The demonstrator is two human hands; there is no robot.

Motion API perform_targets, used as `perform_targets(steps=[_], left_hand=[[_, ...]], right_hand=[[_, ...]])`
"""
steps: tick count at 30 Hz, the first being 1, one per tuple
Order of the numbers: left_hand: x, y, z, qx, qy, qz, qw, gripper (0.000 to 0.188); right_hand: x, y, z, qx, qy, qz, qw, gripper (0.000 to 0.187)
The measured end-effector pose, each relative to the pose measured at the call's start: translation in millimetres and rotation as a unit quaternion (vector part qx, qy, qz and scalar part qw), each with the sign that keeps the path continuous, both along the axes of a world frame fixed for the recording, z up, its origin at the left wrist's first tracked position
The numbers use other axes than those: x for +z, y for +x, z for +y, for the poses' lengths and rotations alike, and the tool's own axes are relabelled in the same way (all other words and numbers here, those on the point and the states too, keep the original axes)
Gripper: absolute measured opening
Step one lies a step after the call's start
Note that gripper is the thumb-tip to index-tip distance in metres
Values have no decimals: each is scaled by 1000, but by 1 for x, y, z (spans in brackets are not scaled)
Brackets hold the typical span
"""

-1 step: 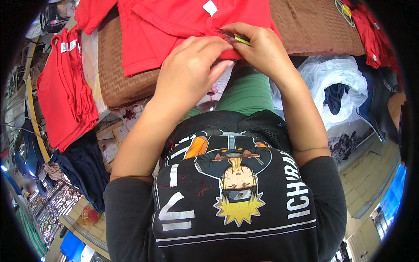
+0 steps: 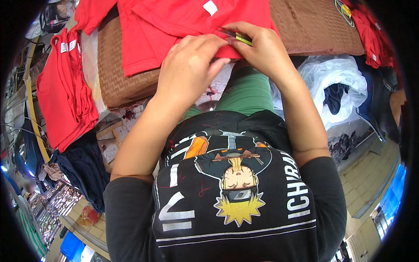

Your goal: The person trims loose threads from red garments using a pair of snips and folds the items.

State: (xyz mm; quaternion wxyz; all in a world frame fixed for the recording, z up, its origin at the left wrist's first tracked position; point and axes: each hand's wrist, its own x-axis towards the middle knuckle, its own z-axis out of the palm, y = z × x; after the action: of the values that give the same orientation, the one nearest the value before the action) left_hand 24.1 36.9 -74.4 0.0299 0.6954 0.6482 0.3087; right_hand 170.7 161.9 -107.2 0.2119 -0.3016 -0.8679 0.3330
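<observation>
Red garment (image 2: 174, 26) spread on the brown-covered surface (image 2: 314, 30), top centre of frame, near edge of it under both hands. White label (image 2: 210, 8) face up on it.

Right hand (image 2: 264, 46), right of top centre: thumb and fingers closed round a small yellow-green tool (image 2: 242, 39), dark tip pointing left over the red cloth. Left hand (image 2: 190, 63), just beside it: fingers bent over the garment's edge, thumb held apart from them; can't tell if the fingertips pinch cloth.

Containers: white plastic bag (image 2: 351, 78), right of frame below the surface, translucent and crumpled. Its opening shows dark cloth (image 2: 335, 97) bunched inside; rest of the contents can't be made out. Reddish bundle (image 2: 90, 215) at lower left, can't tell whether it's a bag or what's in it.

Around: more red garments (image 2: 65, 96) with white tags hang at left of frame, navy cloth (image 2: 83, 168) below them. Another red pile (image 2: 373, 35) upper right, pale cord (image 2: 345, 13) just beside it.
</observation>
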Motion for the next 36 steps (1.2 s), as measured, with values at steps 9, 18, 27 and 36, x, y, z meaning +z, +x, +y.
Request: perform_targets(steps=[9, 18, 27, 36], left_hand=[[-32, -9, -2, 71, 8, -47, 996, 28], [-26, -20, 6, 32, -9, -22, 999, 15], [-25, -29, 8, 2, -27, -62, 998, 17], [-14, -37, 15, -9, -89, -48, 995, 16]], right_hand=[[10, 8, -26, 10, -88, 140, 986, 31], [-5, 2, -24, 20, -150, 126, 980, 18], [-4, 3, -24, 12, -177, 120, 977, 18], [-2, 4, -24, 1, -159, 87, 984, 19]])
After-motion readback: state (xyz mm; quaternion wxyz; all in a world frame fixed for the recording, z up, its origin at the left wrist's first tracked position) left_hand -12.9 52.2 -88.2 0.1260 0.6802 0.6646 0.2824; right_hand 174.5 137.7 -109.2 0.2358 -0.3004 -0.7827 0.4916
